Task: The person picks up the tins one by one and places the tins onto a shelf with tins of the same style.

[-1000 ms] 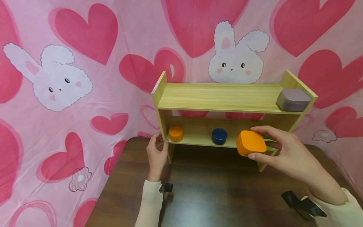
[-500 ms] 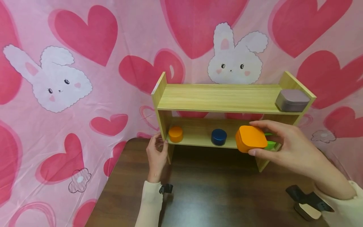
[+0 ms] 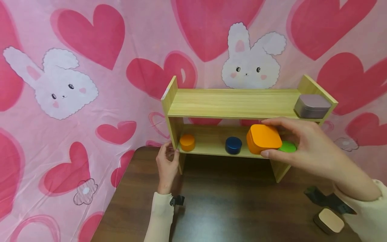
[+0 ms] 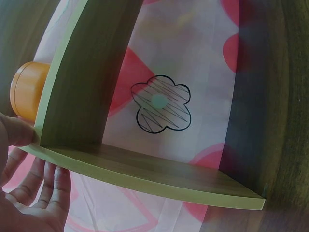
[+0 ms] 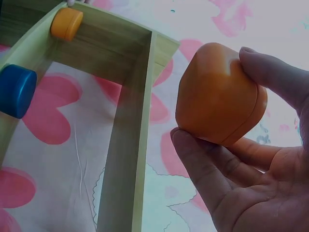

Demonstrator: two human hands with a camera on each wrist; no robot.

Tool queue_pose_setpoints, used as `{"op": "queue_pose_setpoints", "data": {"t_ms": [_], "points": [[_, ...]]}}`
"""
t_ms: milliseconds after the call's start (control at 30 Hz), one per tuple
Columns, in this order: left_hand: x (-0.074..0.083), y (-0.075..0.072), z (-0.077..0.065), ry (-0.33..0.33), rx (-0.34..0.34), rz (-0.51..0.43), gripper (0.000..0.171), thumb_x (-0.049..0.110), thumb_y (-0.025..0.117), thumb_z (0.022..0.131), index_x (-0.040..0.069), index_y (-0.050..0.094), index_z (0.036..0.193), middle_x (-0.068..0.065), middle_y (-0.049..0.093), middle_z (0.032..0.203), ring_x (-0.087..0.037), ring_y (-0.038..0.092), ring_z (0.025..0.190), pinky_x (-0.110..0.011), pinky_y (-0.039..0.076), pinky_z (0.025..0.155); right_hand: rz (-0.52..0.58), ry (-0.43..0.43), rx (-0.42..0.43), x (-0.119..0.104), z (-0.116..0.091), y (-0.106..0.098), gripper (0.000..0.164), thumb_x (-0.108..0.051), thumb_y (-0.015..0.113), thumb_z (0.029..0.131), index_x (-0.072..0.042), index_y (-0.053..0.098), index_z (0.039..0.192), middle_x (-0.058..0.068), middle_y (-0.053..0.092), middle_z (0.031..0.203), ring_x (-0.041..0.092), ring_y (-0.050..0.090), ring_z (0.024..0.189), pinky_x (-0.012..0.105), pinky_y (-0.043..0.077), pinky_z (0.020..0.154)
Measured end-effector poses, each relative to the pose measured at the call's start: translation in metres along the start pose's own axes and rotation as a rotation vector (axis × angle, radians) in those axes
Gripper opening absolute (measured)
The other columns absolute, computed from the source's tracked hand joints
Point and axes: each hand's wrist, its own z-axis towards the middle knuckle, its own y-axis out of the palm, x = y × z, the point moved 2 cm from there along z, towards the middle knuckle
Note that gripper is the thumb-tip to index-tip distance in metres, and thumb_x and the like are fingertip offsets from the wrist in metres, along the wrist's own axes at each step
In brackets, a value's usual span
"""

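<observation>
My right hand (image 3: 308, 148) holds an orange rounded-square tin (image 3: 264, 138) between thumb and fingers, in front of the lower board of a small wooden shelf (image 3: 239, 104). In the right wrist view, that orange tin (image 5: 217, 94) appears apart from the wood. My left hand (image 3: 167, 164) grips the shelf's left side panel, thumb to the front and fingers on the outer face; the left wrist view shows the fingers (image 4: 60, 188) against the panel. On the lower board stand a small round orange tin (image 3: 187, 142), a round dark blue tin (image 3: 233, 145) and a green tin (image 3: 288, 147), partly hidden.
A grey-mauve rounded tin (image 3: 312, 106) sits at the upper board's right end. On the dark wooden table (image 3: 223, 205), a beige-topped tin (image 3: 331, 220) lies at the lower right, beside my right wrist. Pink heart-and-rabbit cloth (image 3: 121, 94) hangs behind.
My right hand has moved the orange square tin upward and slightly left, toward the shelf. More of the green tin and the beige-topped tin now shows. The left hand has stayed put.
</observation>
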Motion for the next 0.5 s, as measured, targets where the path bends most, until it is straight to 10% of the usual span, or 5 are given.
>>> {"op": "queue_pose_setpoints", "data": {"t_ms": [500], "points": [[0.001,0.0,0.0,-0.015,-0.007,0.006,0.028,-0.011,0.069,0.091,-0.012,0.066,0.118,-0.03,0.069,0.111,-0.044,0.068,0.098,-0.06,0.059,0.092,-0.073,0.031,-0.005,-0.007,0.023,-0.016,0.074,-0.018,0.097,0.071,-0.012,0.065,0.139,0.01,0.073,0.128,0.007,0.065,0.106,-0.004,0.044,0.084]]}}
